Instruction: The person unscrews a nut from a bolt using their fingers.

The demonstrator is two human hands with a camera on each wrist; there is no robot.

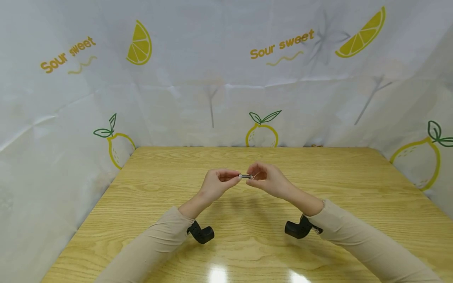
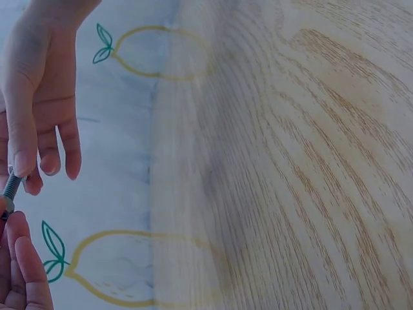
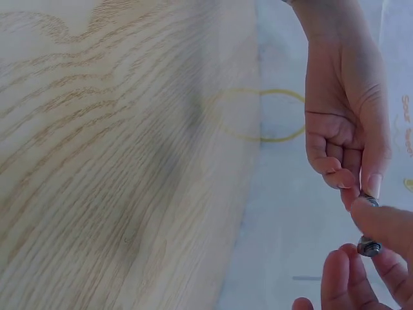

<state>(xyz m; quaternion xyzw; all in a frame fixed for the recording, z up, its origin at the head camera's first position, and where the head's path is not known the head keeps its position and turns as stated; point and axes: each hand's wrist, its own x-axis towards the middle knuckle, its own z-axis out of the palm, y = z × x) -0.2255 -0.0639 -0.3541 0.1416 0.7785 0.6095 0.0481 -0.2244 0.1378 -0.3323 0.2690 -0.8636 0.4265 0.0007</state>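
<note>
A small silver bolt (image 1: 245,176) lies level between my two hands over the middle of the table. My left hand (image 1: 216,184) pinches its left end between thumb and fingertips. At the other end, the thumb and index finger of my right hand (image 1: 270,181) close on the bolt, its other fingers loosely bent. The left wrist view shows the bolt's threaded shank (image 2: 11,186), the right thumb at its upper end. A nut (image 3: 369,246) on the bolt shows near the right fingers in the right wrist view, where the right thumb covers the shank.
Below the hands spreads a light wood-grain table (image 1: 159,220). A white cloth (image 1: 198,106) with lemon prints hangs behind it and along the sides. Black wrist mounts (image 1: 201,232) stick out from under both sleeves, above the tabletop.
</note>
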